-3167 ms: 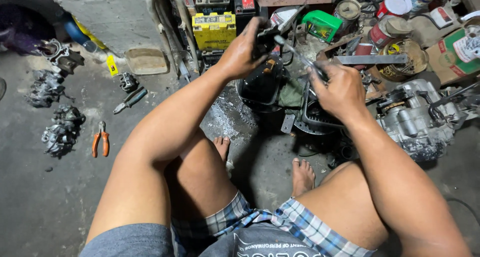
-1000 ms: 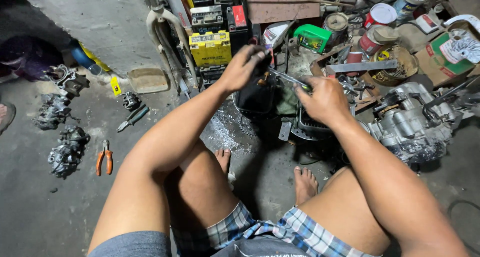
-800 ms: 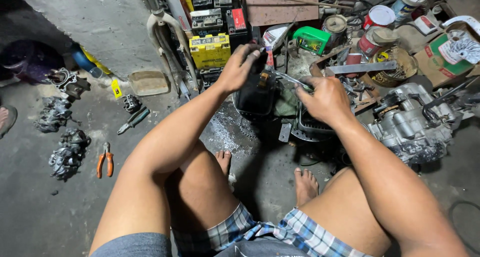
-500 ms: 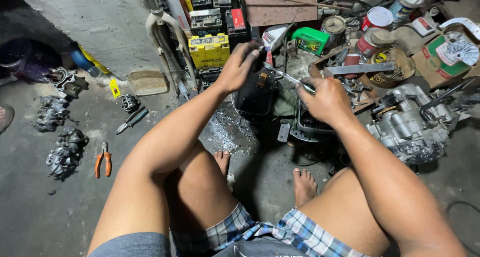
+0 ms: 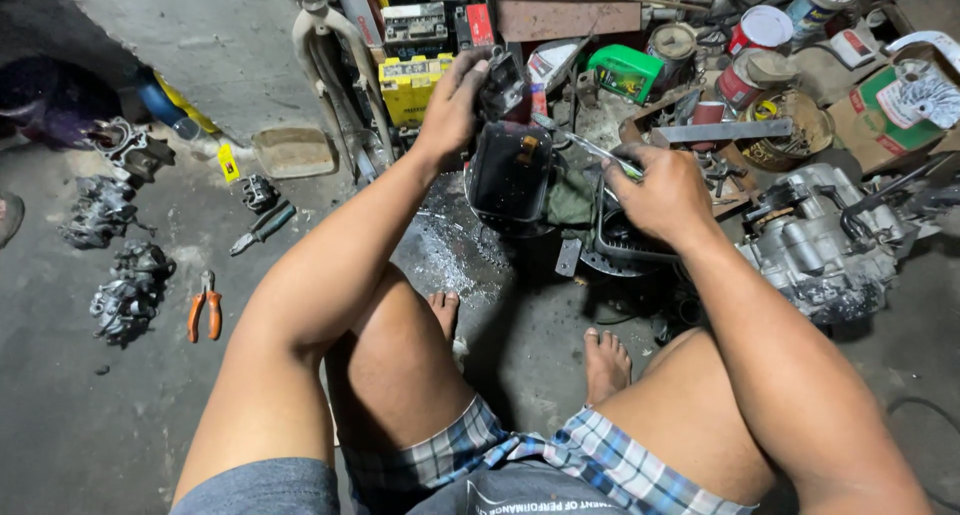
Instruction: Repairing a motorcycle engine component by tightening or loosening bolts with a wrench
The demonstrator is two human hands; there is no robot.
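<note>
Black part (image 5: pixel 510 170) under left hand (image 5: pixel 455 105)

Orange-handled pliers (image 5: pixel 204 310) are lying on the grey floor (image 5: pixel 60 415); a yellow battery box (image 5: pixel 412 83) and green plastic box (image 5: pixel 626 72) are showing; blue-and-white checked shorts (image 5: pixel 560 460) are showing.

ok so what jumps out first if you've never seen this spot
At centre, the left hand grips a black boxy part while the right hand holds a thin metal tool beside it. A grey engine block sits right; orange-handled pliers lie far left on the floor.

Plaid shorts (image 5: pixel 600 455), bare feet (image 5: pixel 605 360)
</note>
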